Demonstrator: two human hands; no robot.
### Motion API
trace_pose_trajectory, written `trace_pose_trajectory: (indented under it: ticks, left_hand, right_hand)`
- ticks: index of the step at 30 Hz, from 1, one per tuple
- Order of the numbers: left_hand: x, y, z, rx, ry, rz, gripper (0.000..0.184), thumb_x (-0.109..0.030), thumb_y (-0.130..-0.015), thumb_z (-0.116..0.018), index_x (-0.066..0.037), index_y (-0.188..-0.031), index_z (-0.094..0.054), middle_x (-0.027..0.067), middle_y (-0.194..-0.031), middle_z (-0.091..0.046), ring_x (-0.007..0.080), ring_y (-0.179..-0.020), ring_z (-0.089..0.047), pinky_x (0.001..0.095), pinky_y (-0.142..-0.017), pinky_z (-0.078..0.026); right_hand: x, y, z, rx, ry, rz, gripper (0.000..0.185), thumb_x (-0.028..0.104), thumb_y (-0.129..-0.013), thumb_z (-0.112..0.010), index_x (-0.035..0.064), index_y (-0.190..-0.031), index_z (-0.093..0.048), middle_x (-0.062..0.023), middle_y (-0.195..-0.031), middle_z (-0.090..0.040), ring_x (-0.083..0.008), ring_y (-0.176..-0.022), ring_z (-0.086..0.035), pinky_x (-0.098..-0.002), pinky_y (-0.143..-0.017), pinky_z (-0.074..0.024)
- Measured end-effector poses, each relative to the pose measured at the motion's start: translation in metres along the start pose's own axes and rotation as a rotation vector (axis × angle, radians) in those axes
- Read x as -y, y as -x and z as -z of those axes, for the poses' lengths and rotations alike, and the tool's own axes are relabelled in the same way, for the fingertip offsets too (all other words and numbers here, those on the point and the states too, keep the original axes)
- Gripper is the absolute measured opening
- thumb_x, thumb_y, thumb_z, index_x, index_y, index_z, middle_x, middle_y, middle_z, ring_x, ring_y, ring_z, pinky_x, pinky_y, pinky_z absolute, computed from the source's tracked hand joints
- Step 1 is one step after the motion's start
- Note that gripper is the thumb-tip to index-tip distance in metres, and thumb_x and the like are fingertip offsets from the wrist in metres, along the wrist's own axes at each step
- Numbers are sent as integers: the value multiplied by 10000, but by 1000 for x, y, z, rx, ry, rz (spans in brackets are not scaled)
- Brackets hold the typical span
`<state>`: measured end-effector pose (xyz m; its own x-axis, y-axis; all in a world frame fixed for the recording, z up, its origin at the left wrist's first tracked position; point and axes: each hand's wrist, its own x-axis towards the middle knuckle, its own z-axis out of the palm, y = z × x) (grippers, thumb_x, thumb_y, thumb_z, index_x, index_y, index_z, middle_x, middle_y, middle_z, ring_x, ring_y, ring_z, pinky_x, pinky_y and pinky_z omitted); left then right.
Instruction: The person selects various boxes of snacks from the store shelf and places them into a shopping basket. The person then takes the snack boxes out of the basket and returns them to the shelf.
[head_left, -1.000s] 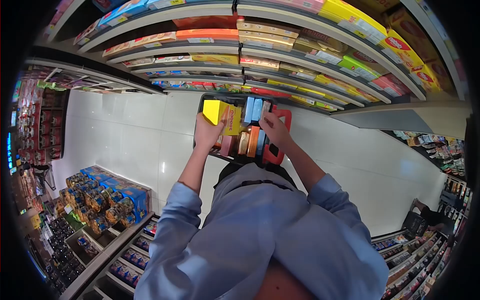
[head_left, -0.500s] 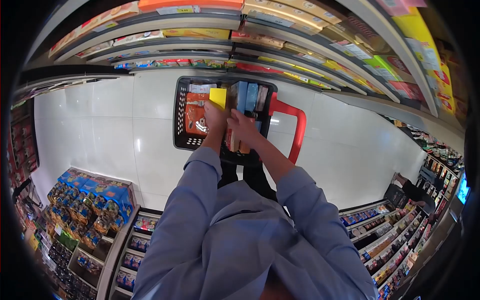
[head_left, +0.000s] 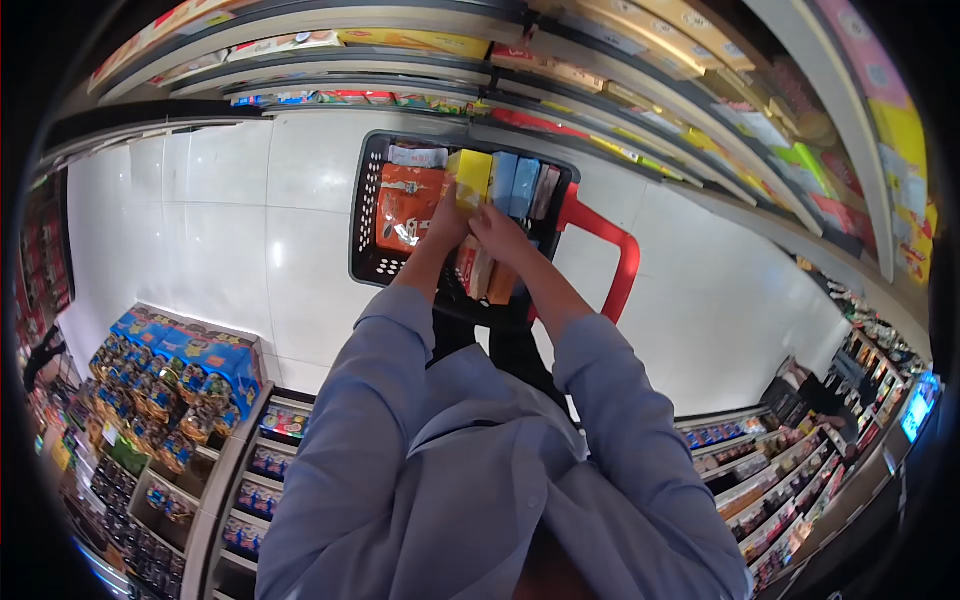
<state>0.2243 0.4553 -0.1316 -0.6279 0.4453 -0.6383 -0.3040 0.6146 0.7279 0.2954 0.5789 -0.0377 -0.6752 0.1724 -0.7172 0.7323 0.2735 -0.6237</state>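
Observation:
A black shopping basket [head_left: 366, 215] with a perforated side stands on the floor in front of me. My left hand [head_left: 447, 225] is closed around the near left part of a yellow box [head_left: 472, 178], which is upright in the middle of the basket. At the box's near right edge, my right hand [head_left: 500, 236] has its fingers curled against it. An orange packet [head_left: 408, 195] lies left of my left hand. Blue boxes [head_left: 514, 185] stand just right of the yellow box. Below my right hand are further boxes [head_left: 478, 275], partly covered by it.
The basket's red handle [head_left: 628, 262] sticks out to the right. Stocked shelves [head_left: 590, 75] curve across the far side. Blue display boxes [head_left: 205, 345] with wrapped goods stand at lower left, and more shelves [head_left: 780, 480] at lower right. A person [head_left: 815, 395] is at far right.
The yellow box has moved right, next to the blue boxes, with my left hand on it. My right hand has come in against the box's near edge. The camera view has shifted slightly.

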Motion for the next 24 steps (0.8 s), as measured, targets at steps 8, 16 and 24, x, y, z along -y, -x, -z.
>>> trace_pose_trajectory:
  ticks: [8,16,24]
  left_hand:
    - [19,35,26,-102,-136,7,537,-258,-891,-550,-5,-1358,-472,269,-1269,-599,435,-1192,-564,471,-997,-453]
    - [47,63,14,98,-511,-177,461,-215,-895,-497,-11,-1306,-542,316,-1193,-614,424,-1167,-586,477,-1000,-454]
    - [16,211,15,-102,-300,3,409,-256,-895,-523,13,-1177,-644,285,-1181,-636,410,-1118,-615,451,-971,-488]
  right_hand:
    - [22,138,90,0,495,177,388,315,-940,-561,56,-1228,-551,-204,-1021,-670,-378,-973,-652,-461,-829,-523]
    - [23,159,101,-2,753,40,311,328,-933,-558,47,-1066,-559,-193,-1011,-683,-364,-971,-664,-487,-802,-532]
    - [-20,169,135,-46,714,175,385,323,-916,-545,21,-1152,-587,-216,-1094,-680,-379,-999,-671,-501,-844,-536]
